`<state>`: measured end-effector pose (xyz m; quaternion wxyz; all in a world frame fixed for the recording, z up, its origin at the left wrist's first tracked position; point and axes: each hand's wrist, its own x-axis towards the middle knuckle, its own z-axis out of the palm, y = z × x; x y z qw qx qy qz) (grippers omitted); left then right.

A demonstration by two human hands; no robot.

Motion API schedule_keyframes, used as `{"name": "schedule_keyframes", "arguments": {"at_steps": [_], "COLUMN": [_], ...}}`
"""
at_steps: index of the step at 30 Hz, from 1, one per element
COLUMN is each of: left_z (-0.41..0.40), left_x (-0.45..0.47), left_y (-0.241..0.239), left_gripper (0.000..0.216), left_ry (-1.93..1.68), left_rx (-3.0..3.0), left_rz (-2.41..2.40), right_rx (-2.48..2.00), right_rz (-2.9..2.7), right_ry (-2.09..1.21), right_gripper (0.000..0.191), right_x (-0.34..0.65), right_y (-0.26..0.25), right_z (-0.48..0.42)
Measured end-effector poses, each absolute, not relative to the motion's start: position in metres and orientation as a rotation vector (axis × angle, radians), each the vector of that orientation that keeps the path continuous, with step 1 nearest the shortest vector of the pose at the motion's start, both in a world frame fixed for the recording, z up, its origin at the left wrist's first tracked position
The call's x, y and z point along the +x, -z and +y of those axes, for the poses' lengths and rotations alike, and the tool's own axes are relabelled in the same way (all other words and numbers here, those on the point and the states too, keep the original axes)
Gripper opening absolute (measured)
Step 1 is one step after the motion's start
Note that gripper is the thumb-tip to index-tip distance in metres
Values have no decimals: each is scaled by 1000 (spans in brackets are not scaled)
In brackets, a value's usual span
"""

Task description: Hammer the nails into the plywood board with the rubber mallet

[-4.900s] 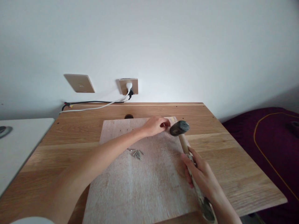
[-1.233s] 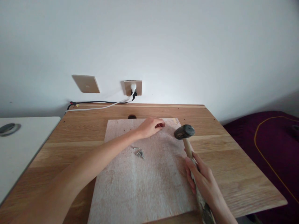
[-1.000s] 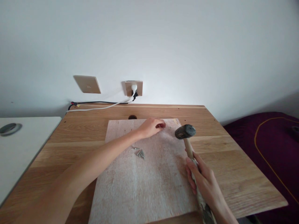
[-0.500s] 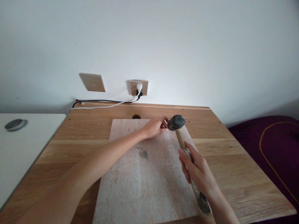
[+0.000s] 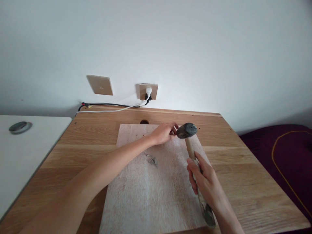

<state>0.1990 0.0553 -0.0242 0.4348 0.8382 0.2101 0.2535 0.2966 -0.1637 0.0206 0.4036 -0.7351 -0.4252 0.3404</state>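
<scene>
My right hand [image 5: 203, 177] is wrapped round the wooden handle of a hammer [image 5: 187, 131], whose dark, heavy head hangs over the far right part of a pale wooden board [image 5: 141, 195]. Just left of the hammer head, my left hand [image 5: 165, 133] rests at the board's far edge with its fingers pinched. Whatever lies between those fingertips is hidden by the fingers and the hammer head. A small bunch of nails [image 5: 153, 161] lies on the board, nearer to me than my left hand, with a single nail [image 5: 148, 155] beside it.
The board lies on a wooden table [image 5: 234, 182] with a round hole [image 5: 144, 122] near its back. Cables run from a wall socket [image 5: 148, 92] along the table's rear edge. To the left stands a white surface [image 5: 31, 156]; at right is dark purple fabric [image 5: 265, 146].
The whole view has shifted slightly, moving the scene a little to the right. The hammer head sits marginally lower; both hands keep their grips and places over the board.
</scene>
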Motion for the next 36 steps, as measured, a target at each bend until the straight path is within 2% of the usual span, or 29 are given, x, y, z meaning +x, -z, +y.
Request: {"name": "schedule_keyframes", "arguments": {"at_steps": [4, 8, 11, 15, 20, 27, 36], "left_z": [54, 45, 31, 13, 9, 26, 39], "left_x": [190, 141, 92, 59, 65, 75, 124], "left_y": [14, -13, -32, -40, -32, -37, -27], "left_gripper": [31, 19, 17, 23, 7, 20, 26], "left_ry": [-632, -696, -525, -255, -164, -187, -384], "left_rx": [2178, 2581, 2764, 2893, 2845, 2757, 2602], "left_rz": [533, 441, 261, 307, 303, 329, 300], "right_rx": [-1859, -1850, -1884, -1925, -1944, -1947, -1934], "right_rz": [-1081, -1029, -998, -1069, -1095, -1081, -1036], "right_ry": [-871, -899, -921, -930, -945, -963, -971], "right_gripper": [42, 45, 47, 47, 47, 48, 55], "right_x": [294, 294, 296, 299, 299, 298, 300], "right_y": [-21, -20, -17, -13, -13, -17, -3], "right_z": [-167, -181, -194, -201, -199, -197, -201]}}
